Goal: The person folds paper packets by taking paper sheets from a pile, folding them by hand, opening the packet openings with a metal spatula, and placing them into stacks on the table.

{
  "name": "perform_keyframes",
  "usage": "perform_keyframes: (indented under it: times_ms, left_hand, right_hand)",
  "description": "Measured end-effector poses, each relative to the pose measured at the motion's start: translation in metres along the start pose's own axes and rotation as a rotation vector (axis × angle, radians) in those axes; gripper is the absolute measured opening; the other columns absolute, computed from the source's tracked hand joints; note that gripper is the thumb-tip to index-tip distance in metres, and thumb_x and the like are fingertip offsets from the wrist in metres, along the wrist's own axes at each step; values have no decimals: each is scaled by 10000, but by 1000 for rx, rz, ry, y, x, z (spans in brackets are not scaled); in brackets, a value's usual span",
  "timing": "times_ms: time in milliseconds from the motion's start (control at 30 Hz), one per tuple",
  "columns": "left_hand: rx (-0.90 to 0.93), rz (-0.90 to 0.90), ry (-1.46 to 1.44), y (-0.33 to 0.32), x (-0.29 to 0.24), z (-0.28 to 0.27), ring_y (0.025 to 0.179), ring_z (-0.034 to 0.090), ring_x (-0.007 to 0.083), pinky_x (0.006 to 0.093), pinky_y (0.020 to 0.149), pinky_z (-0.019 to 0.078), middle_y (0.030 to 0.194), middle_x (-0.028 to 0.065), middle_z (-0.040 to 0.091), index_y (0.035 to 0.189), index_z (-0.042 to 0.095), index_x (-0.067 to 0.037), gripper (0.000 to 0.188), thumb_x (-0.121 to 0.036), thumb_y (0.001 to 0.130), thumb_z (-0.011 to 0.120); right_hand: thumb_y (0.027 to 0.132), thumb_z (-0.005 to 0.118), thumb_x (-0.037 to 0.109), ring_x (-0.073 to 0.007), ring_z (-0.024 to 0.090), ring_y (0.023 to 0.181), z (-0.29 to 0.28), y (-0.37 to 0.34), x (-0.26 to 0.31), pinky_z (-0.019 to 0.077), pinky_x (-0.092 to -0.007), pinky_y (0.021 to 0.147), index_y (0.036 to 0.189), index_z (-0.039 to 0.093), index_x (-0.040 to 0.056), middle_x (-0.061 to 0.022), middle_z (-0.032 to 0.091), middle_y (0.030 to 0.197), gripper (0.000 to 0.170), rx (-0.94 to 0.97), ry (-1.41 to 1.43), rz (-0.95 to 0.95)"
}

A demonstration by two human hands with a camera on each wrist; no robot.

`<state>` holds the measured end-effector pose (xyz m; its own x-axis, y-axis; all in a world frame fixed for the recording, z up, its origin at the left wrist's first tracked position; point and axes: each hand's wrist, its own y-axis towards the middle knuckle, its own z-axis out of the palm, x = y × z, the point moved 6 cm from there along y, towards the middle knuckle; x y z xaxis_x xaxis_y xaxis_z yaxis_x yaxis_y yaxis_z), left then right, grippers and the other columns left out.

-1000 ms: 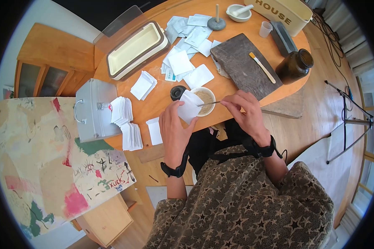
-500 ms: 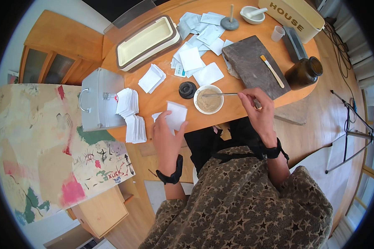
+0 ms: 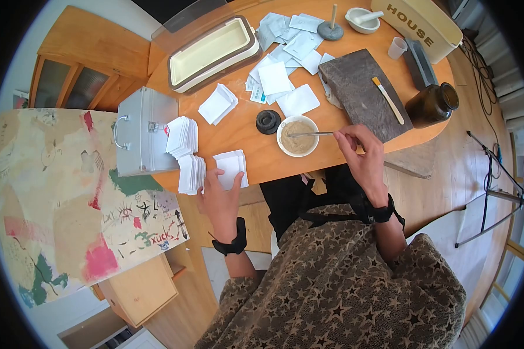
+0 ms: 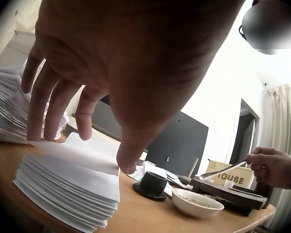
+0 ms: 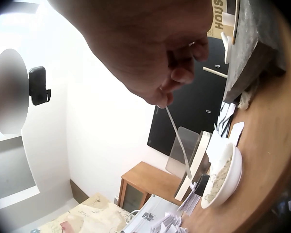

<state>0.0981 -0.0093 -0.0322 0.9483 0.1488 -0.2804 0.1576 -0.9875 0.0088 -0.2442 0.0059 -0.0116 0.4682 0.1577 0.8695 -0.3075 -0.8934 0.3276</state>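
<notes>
The top white paper packet (image 3: 232, 164) lies right under the left hand (image 3: 219, 199), its long axis pointing roughly forward from that wrist; the fingers spread loosely, touching it rather than curled round it. The bowl of powder (image 3: 306, 150) sits between the hands, nearer the right hand (image 3: 364, 156), which pinches a slim metal spatula (image 3: 319, 134) pointing leftward over it. The wooden counter (image 3: 250, 142) also carries, left of the hands, a metal case (image 3: 140, 139); off to their right, a tripod (image 3: 488, 189) stands on the floorboards (image 3: 442, 200).
</notes>
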Motion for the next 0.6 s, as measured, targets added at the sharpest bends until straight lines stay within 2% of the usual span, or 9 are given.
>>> perform_keyframes:
  times_ms: [167,433,467,533,567,600]
  left_hand:
    - [-7,35,5,-3,-4,7,1133,610,336,555,1059,384,1192,124,634,1152,521,-93,527,-416,844,802]
    - [41,27,-59,-6,-3,22,1286,543,379,514,1076,382,1394,203,567,1145,504,-94,499,-277,813,828]
    - [44,31,-61,-7,-2,24,1286,543,379,514,1076,382,1394,203,567,1145,504,-94,499,-277,813,828]
    - [-71,120,12,-8,-6,20,1162,586,375,470,999,431,1228,162,610,1140,528,-96,476,-309,828,817]
    - [-70,122,12,-8,-6,20,1162,586,375,470,999,431,1228,162,610,1140,528,-96,476,-309,828,817]
    - [-13,74,-6,-8,-6,19,1239,553,375,490,1040,402,1324,183,580,1137,514,-99,482,-284,817,824]
  right_hand:
    - [893,765,78,-176,502,598,-4,-1,-5,414,-318,596,877,684,24,-60,583,709,99,-31,-5,22]
    - [886,766,97,-190,516,583,-1,0,-12,412,-337,596,859,679,38,-54,591,698,109,-31,-63,21]
    - [886,766,97,-190,516,583,-1,-1,-13,412,-337,596,859,679,38,-54,591,698,109,-34,-66,23]
    - [885,766,100,-192,517,574,0,-1,-16,412,-340,591,854,677,36,-55,590,690,113,-27,-77,33]
    - [885,766,100,-192,517,574,0,-1,-16,412,-340,591,854,677,36,-55,590,690,113,-28,-79,34]
    - [882,767,101,-193,520,572,1,-2,-17,410,-340,584,848,674,36,-55,588,685,118,-28,-91,28]
